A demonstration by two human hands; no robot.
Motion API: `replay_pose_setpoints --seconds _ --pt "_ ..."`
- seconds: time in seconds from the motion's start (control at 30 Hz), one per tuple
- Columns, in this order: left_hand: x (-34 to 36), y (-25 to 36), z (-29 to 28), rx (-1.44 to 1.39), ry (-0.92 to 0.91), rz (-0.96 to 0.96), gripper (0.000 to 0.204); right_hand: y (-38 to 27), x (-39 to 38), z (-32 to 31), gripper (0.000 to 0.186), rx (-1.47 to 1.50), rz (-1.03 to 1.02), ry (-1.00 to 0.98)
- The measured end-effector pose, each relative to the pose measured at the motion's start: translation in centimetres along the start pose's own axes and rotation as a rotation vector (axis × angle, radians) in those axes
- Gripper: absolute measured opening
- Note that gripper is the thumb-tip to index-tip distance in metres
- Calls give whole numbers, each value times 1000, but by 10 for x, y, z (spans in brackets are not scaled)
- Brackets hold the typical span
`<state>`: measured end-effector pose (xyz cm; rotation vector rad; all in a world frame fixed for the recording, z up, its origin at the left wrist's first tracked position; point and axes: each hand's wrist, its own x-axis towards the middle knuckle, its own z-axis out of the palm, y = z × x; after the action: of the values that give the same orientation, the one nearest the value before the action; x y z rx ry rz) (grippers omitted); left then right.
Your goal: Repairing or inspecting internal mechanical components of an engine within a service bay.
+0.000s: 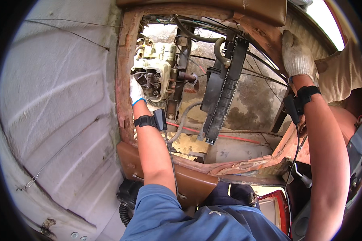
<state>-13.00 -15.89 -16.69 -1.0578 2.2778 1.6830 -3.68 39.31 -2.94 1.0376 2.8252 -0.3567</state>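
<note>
Both hands wear pale knit gloves in the head view. Fingers of the left hand [136,89] reach in at the left side of the engine [161,66], just beside its open top with the exposed metal parts; they are too hidden to tell whether they grip. The engine lies well to the left of the right hand [297,56], which rests against the reddish-brown frame [265,38]; I cannot tell whether its fingers are curled. Between them stands a long black radiator [227,88], apart from both hands.
</note>
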Motion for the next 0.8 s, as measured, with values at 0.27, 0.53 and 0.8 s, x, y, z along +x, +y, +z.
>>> replay_pose_setpoints --seconds 0.27,0.53,0.8 --pt "12 0 -1 362 152 227 68 -5 -6 -8 61 25 -44 -10" --pt "-5 6 2 334 136 99 65 -4 -5 -7 61 56 -34 21" --pt "-19 23 11 367 164 175 72 4 4 4 63 33 -54 24"
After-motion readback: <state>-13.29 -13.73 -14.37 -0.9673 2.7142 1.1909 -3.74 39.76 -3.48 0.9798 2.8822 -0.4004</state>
